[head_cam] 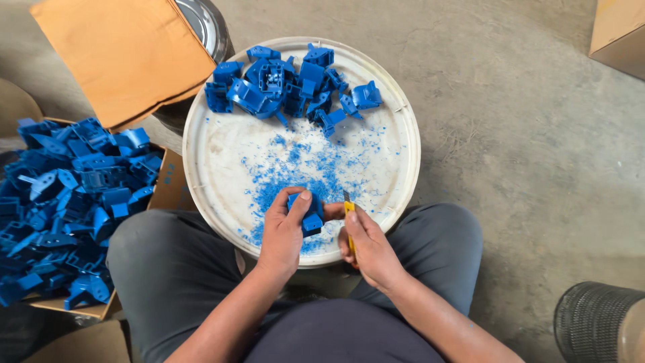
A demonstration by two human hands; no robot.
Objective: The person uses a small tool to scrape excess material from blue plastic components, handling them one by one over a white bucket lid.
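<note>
My left hand [285, 225] grips a small blue plastic part [310, 218] over the near edge of a round white lid [215, 144]. My right hand [366, 242] holds a yellow utility knife [349, 210], its blade tip right beside the part. Blue shavings [299, 165] are scattered across the lid's middle. A heap of blue plastic parts [289, 87] lies at the lid's far side.
A cardboard box [101, 310] full of blue parts [64, 202] stands at my left, its brown flap [124, 54] raised. My knees flank the lid. A metal drum rim [205, 23] shows behind the flap. Another box [618, 33] sits far right, a dark ribbed object [591, 319] near right.
</note>
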